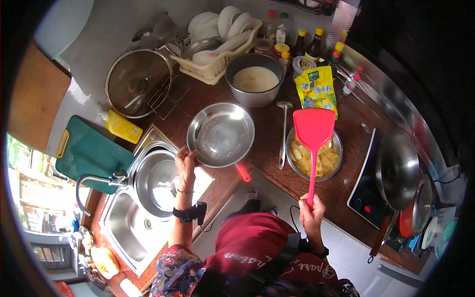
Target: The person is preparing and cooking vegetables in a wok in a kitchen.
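Note:
My left hand (pixel 186 167) grips the near left rim of a shallow stainless steel dish (pixel 220 135), which is tilted over the counter's edge. Only some water drops or glare show inside the dish. My right hand (pixel 312 212) is closed around the handle of a red spatula (pixel 314 126), its blade raised. Behind the spatula stands a metal bowl (pixel 337 163) of sliced yellowish food (pixel 297 156), partly hidden by it. A red handle (pixel 243 172) pokes out from under the dish; the rest of that tool is hidden. A metal ladle (pixel 284 130) lies left of the bowl.
A pot of cloudy liquid (pixel 256 80) and a yellow seasoning packet (pixel 315 87) sit farther back. A dish rack (pixel 207 70) is behind. Left are a sink (pixel 128 222) holding a metal basin (pixel 156 182), and a green cutting board (pixel 94 152). Right is a wok (pixel 397 167) on a cooktop (pixel 358 200).

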### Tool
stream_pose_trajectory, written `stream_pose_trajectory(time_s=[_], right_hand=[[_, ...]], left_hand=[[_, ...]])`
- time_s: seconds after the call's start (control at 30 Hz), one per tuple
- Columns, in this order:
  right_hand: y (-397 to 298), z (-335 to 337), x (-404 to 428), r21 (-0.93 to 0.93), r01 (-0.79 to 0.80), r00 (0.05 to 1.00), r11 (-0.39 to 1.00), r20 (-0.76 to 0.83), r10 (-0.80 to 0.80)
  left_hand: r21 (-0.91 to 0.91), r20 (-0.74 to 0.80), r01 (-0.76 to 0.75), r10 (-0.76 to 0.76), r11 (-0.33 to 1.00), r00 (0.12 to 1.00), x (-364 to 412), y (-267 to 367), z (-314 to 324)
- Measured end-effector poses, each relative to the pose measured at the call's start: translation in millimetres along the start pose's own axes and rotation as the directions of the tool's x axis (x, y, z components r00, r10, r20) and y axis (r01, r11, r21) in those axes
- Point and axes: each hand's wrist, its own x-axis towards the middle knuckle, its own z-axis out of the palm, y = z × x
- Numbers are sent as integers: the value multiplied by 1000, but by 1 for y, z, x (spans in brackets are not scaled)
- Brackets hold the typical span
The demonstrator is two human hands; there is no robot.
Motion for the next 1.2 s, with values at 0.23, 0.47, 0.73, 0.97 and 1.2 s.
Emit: stream_pose_trajectory(time_s=[0.23, 0.47, 0.73, 0.97, 1.2], right_hand=[[5, -8, -4, 26, 7, 999, 1000, -52, -6], [3, -15, 0, 61, 19, 990, 998, -143, -10], [1, -15, 7, 48, 25, 998, 999, -52, -22], [-5, -15, 5, -67, -17, 997, 998, -70, 12], [3, -30, 10, 2, 57, 968, 998, -243, -55]], left_hand=[[-62, -130, 86, -93, 994, 987, -16, -11, 14], [-242, 56, 351, -348, 905, 936, -72, -54, 29], [-299, 615, 345, -96, 890, 782, -63, -71, 76], [-509, 422, 450, -244, 734, 873, -29, -83, 51], [-387, 427, 454, -281, 802, 859, 36, -74, 15]])
